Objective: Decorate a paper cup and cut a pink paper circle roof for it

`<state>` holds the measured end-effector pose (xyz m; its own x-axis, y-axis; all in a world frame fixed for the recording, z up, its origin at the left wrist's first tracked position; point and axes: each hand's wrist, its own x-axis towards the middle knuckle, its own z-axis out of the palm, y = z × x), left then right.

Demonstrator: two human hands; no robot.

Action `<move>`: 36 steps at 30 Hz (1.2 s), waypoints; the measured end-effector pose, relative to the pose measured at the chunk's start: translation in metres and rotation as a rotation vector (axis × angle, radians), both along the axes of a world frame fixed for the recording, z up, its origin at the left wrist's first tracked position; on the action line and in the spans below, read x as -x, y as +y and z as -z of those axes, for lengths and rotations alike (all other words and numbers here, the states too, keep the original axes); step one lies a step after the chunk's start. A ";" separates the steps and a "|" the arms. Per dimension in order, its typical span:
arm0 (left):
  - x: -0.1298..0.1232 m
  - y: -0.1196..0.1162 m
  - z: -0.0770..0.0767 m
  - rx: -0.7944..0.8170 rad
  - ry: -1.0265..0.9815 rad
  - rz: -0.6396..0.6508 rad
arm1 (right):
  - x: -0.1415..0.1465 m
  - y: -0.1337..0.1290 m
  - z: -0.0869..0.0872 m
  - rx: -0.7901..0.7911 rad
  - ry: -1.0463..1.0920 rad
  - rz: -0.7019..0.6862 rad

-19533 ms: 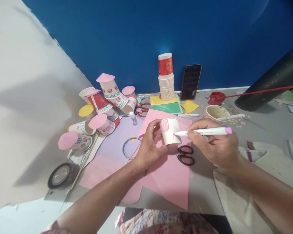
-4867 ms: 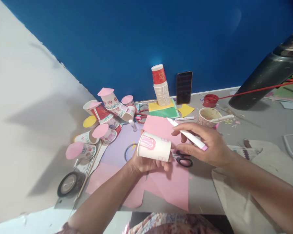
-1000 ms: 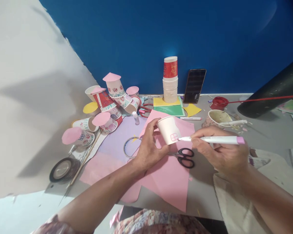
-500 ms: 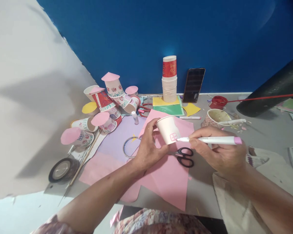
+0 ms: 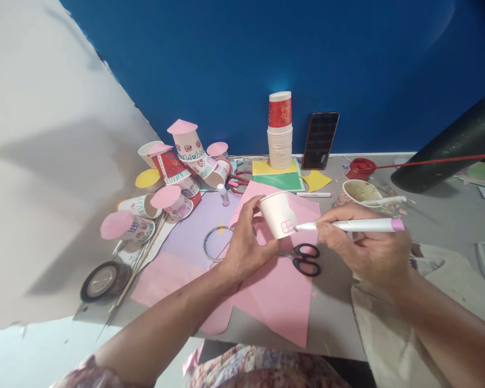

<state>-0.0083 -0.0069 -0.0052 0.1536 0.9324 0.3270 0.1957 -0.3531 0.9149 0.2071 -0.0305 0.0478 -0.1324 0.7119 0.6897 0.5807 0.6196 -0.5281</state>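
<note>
Tilted in my left hand [image 5: 251, 237] is a white paper cup [image 5: 275, 213], gripped between thumb and fingers. A small pink window shape with a cross is drawn low on its side. My right hand [image 5: 367, 248] is closed around a white marker [image 5: 358, 225] with a pink end. The marker's tip is at the cup's lower right side, close beside the drawn window; whether it touches cannot be made out. Below the cup, black-handled scissors [image 5: 306, 260] lie on pink paper [image 5: 285, 307], their blades partly hidden by my left hand.
Decorated paper cups [image 5: 186, 144] with paper cones cluster at the left. A stack of cups [image 5: 280, 145] and a phone [image 5: 320, 141] stand at the back. A patterned cup [image 5: 358, 191], a cloth [image 5: 432, 291] and a dark cylinder [image 5: 440, 148] are at right. Tape [image 5: 101, 281] lies front left.
My right hand and the marker have shifted slightly right, so the tip sits a little further right of the drawn window. The cup and my left hand stay nearly still.
</note>
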 end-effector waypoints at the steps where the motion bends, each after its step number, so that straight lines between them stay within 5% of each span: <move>1: 0.000 0.000 -0.001 0.008 0.007 -0.002 | 0.000 -0.001 0.000 0.007 0.005 -0.007; 15: -0.001 -0.001 -0.001 0.065 0.016 -0.010 | 0.003 -0.003 0.000 0.078 -0.019 -0.153; 23: -0.002 -0.003 -0.003 0.067 0.010 -0.005 | 0.002 -0.002 0.002 0.040 -0.053 -0.066; 36: -0.001 -0.002 0.000 -0.007 0.109 -0.001 | 0.004 -0.003 0.000 0.132 -0.012 -0.147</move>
